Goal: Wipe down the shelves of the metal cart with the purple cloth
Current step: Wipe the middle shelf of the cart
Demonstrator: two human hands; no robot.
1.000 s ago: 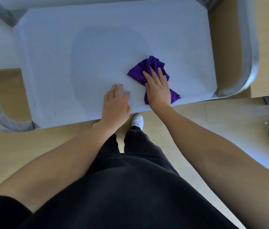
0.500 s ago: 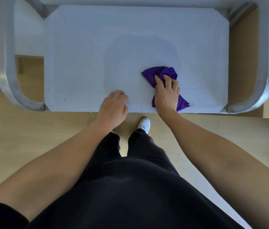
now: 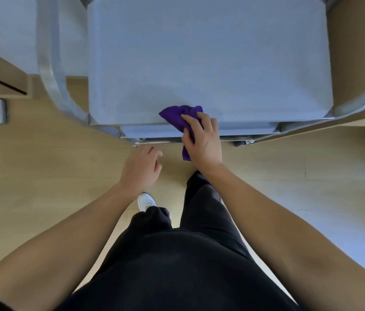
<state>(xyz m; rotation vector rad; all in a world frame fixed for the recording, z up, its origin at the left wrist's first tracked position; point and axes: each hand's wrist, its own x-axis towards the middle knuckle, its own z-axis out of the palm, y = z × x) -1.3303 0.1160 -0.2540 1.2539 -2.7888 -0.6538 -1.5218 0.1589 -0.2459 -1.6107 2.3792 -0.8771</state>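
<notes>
**Gripping the cloth at the shelf's near edge**

Right hand is clenched on the purple cloth, bunched right at the near edge of the cart's top shelf, centre frame, one tail hanging below the rim. Left hand hangs loosely curled and empty over the wooden floor, off the cart, just lower left of the cloth.

No readable text (device markings blurred)

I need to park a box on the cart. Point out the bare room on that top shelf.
Nearly all the top shelf is bare, from the far edge to both side rails. Only the near edge is taken, where the right hand grips the purple cloth.
</notes>
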